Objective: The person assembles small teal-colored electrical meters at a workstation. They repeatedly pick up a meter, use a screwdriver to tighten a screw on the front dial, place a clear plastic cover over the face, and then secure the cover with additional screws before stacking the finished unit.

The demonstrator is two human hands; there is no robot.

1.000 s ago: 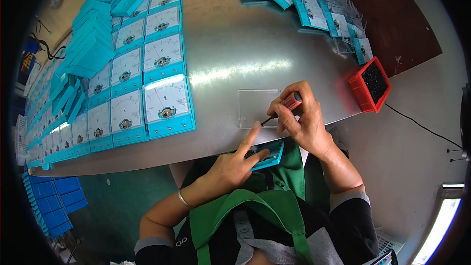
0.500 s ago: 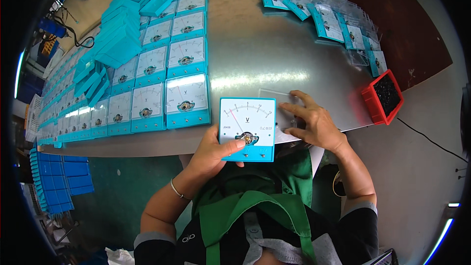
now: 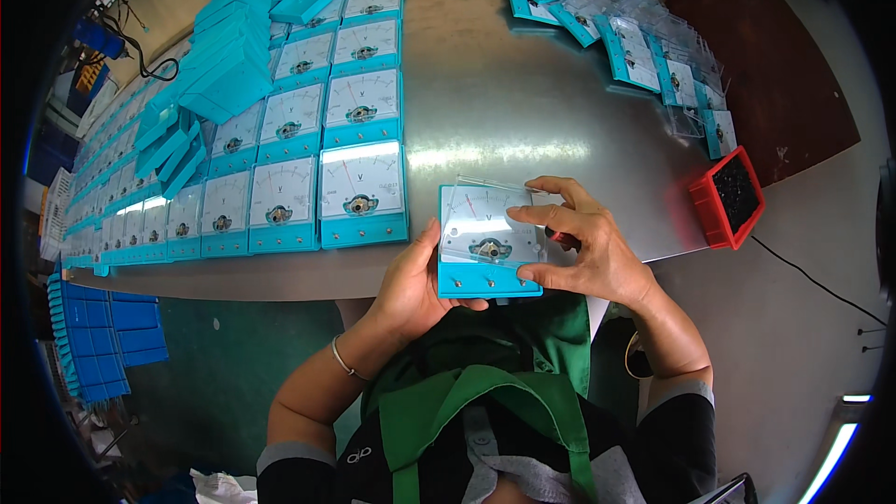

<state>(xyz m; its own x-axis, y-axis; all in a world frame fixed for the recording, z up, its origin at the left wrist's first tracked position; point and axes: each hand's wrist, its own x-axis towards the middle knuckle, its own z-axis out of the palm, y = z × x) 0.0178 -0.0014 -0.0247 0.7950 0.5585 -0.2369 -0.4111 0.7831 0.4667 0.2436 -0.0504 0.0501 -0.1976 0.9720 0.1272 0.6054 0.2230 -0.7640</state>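
In front of me at the table's near edge is a panel voltmeter [image 3: 490,282] with a turquoise base, a white dial and a thin red needle. My left hand [image 3: 409,278] is closed around its left side and lower edge. Over the dial lies a clear plastic cover [image 3: 474,189], slightly askew against the base. My right hand [image 3: 597,245] grips the cover, forefinger on its upper right and thumb by the lower right corner. Something small and dark red shows under the right fingers; I cannot make out what it is.
Rows of similar meters [image 3: 362,98] fill the table's left side, with stacked turquoise housings [image 3: 229,84] on top. At the far right are piled meters [image 3: 627,51] and clear covers [image 3: 686,33]. A red bin [image 3: 711,210] of small black parts stands at the right edge.
My right hand has lifted the clear cover off the table and laid it over the dial. The meter has shifted slightly right, and my left thumb has moved from its face to its side.
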